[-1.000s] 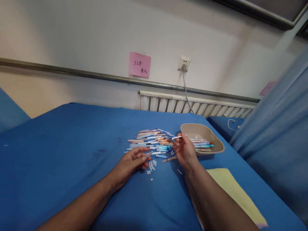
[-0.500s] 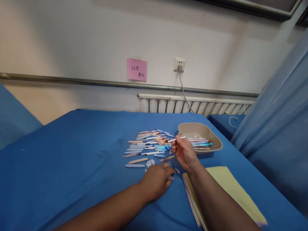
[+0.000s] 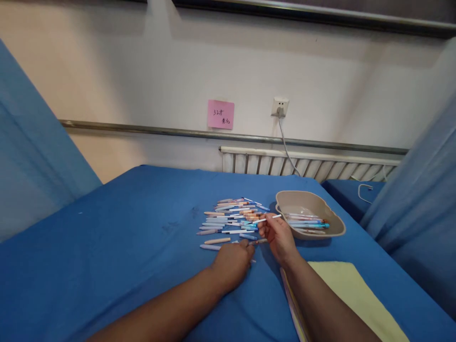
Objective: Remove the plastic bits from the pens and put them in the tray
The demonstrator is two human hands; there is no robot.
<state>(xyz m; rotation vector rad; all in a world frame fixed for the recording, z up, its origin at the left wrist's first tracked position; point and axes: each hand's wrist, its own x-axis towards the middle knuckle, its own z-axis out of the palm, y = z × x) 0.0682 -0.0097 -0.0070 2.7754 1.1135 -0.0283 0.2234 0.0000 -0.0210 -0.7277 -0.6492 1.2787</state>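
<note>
Between the thumb and fingers of my right hand [image 3: 280, 237] is a thin white pen refill [image 3: 271, 218], raised just above the cloth. Lower and to the left, my left hand [image 3: 233, 263] rests with its fingers curled down on the cloth; whatever they hold is hidden. Close to its fingertips lies a brownish pen part [image 3: 261, 241]. Pen barrels, caps and refills spread out beyond both hands. A beige barrel [image 3: 217, 241] and a pale blue barrel [image 3: 210, 247] lie left of my left hand, which covers most of the small white pieces.
A beige tray [image 3: 338, 232] with several pens in it stands right of my right hand. A folded yellow cloth [image 3: 351, 285] lies under my right forearm. The blue-covered table [image 3: 142, 266] reaches back towards a radiator [image 3: 263, 164]. Blue curtains hang on both sides.
The whole view has shifted, with the table lower and further right. My left hand has moved towards the brownish pen part, covering the white pieces. My right hand still holds the refill.
</note>
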